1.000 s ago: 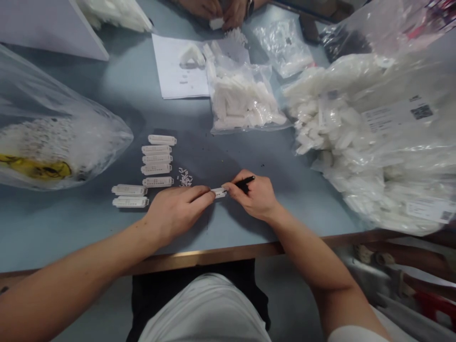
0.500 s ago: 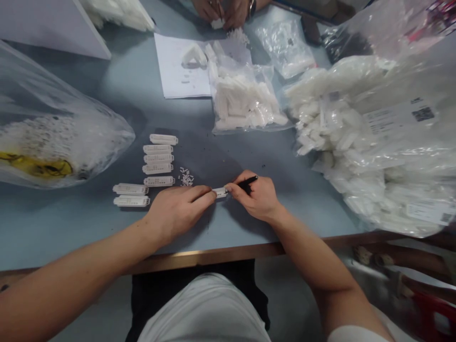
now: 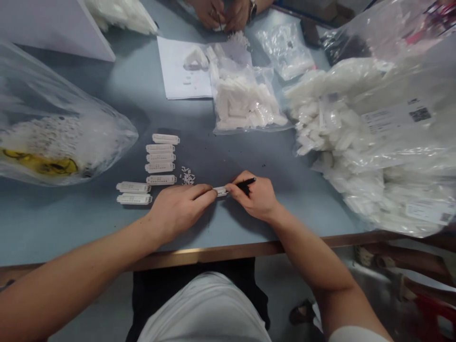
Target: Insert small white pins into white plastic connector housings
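My left hand (image 3: pixel 183 209) rests on the table with its fingers closed on the left end of a small white plastic strip (image 3: pixel 221 191). In my right hand (image 3: pixel 255 197) is a slim black pen-shaped tool (image 3: pixel 246 183), its lower end hidden by my fingers at the strip's right end. Beside my left fingers lies a small pile of tiny white pieces (image 3: pixel 187 176). Further left, several similar white plastic strips (image 3: pixel 160 167) lie in a column, and two more strips (image 3: pixel 134 198) sit nearer my left wrist.
A clear bag of white parts (image 3: pixel 245 102) lies ahead, over a paper sheet (image 3: pixel 171 71). Large plastic bags (image 3: pixel 356 123) fill the right side; another clear bag (image 3: pixel 67 137) stands left. Across the table (image 3: pixel 192 118), another person's hands (image 3: pixel 228 14) hold a thin tool.
My hands stay at the strip, with the black tool tilted a little differently. The view has shifted slightly. The other person's hands have moved slightly, and a foot now shows below the table.
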